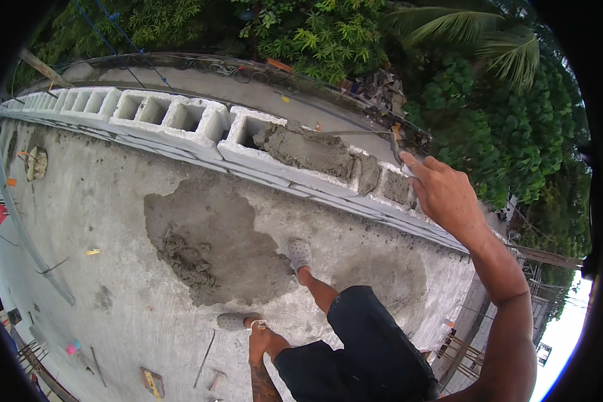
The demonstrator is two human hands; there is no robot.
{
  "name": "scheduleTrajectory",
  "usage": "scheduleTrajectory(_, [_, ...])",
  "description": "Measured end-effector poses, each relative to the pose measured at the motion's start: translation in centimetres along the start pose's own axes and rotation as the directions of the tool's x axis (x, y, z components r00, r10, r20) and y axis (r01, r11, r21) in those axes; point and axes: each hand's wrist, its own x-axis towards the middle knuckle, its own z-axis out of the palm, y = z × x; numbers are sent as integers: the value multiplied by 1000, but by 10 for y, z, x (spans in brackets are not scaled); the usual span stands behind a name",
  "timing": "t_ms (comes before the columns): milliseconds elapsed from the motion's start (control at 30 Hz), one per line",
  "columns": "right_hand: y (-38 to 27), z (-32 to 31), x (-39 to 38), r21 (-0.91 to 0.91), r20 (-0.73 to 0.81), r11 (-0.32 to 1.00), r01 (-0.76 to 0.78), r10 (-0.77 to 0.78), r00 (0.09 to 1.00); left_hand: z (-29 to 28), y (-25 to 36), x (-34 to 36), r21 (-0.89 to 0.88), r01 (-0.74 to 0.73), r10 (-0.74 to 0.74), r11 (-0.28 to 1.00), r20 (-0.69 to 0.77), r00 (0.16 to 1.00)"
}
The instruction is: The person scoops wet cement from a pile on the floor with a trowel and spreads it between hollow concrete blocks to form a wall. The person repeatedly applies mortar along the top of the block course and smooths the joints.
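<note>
My right hand [445,194] is closed round the handle of a trowel [394,142] above the right part of a low wall of hollow concrete blocks [254,164]. The trowel's thin blade shows nearly edge-on, just over the far side of the blocks. Wet grey mortar [308,151] lies on top of the wall and fills several block cavities left of my hand. Farther left, the cavities are open. Low by my left foot, my left hand [264,340] is closed, with a small white bit at its fingertips that I cannot make out.
A mortar heap [187,258] sits on a wet patch of the concrete floor, beside my grey clogs [299,254]. A hammer [216,380], a wooden tool with a yellow part [152,383] and a thin rod [205,358] lie around. Beyond the wall, a road [201,82] runs lower down.
</note>
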Motion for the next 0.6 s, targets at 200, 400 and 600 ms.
scheduleTrajectory(200, [-16,34,33,-89,-71,935,343,-349,934,10,62,6,-105,-192,188,976,-43,981])
scheduleTrajectory(400, [29,17,-14,170,15,984,45,-48,999,4,71,-2,-64,-233,228,970,-85,970])
scheduleTrajectory(600, [27,90,39,167,-105,936,310,-295,950,5,78,10,-44,-321,310,946,-160,937])
